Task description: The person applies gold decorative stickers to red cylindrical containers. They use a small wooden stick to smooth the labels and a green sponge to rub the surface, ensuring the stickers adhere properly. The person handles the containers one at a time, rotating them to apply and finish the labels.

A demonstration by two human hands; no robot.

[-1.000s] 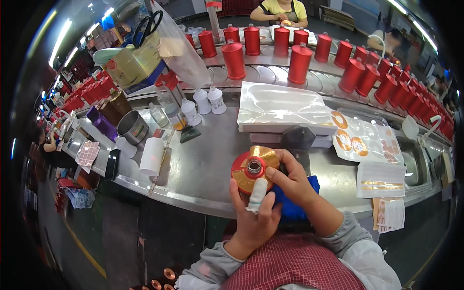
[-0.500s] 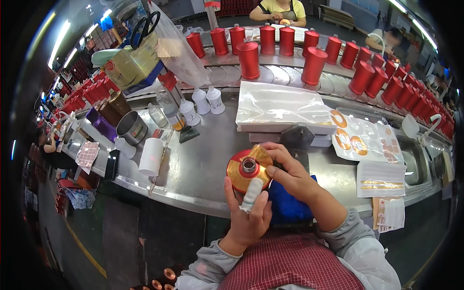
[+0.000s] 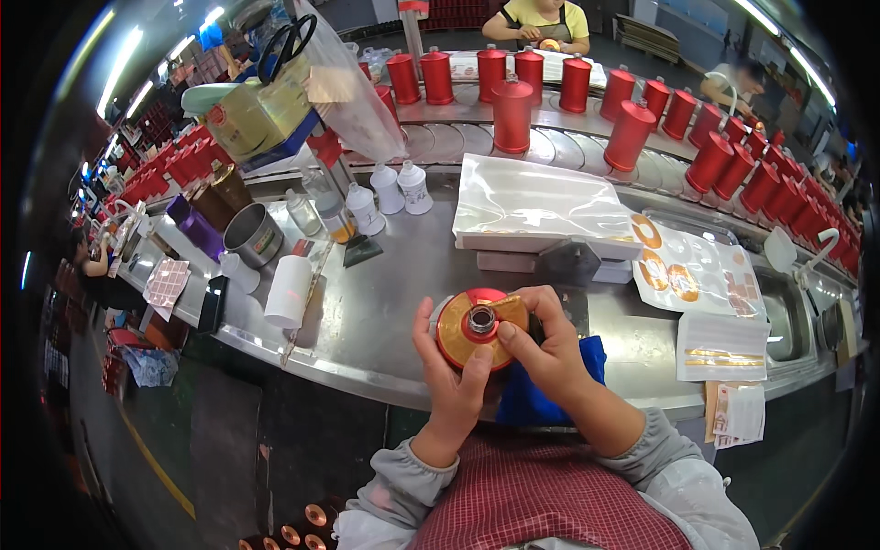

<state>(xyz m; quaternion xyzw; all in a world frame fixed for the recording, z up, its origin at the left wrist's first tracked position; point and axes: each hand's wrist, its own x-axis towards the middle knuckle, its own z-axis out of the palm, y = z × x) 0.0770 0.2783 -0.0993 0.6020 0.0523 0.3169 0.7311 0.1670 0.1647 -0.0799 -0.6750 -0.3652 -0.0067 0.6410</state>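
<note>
Here, both hands are closed together around one red bottle with a gold disc label (image 3: 470,328), held just above the near edge of the steel worktable (image 3: 385,302), top end tilted toward the camera. The left hand (image 3: 451,385) cups it from about seven o'clock, thumb lying across the gold face; the right hand (image 3: 548,353) grips from four o'clock, its fingertips (image 3: 506,332) pressing at the small grey neck in the middle. A blue cloth (image 3: 536,399) lies directly under the right wrist.

The bottle looks rigid and glossy, probably ceramic or lacquered, so likely fairly heavy, slick and apt to chip if it slips. The round body offers the safest hold, palm wrapped round its side; the thin gold label looks soft and easily creased, best touched only with light fingertip pressure.

At one o'clock from the hands sits a stack of clear film sheets (image 3: 536,202), and at two o'clock a backing sheet with gold ring labels (image 3: 683,270). At ten o'clock stands a white cylinder (image 3: 288,291). Rows of red bottles (image 3: 513,115) ride the conveyor at twelve o'clock.
</note>
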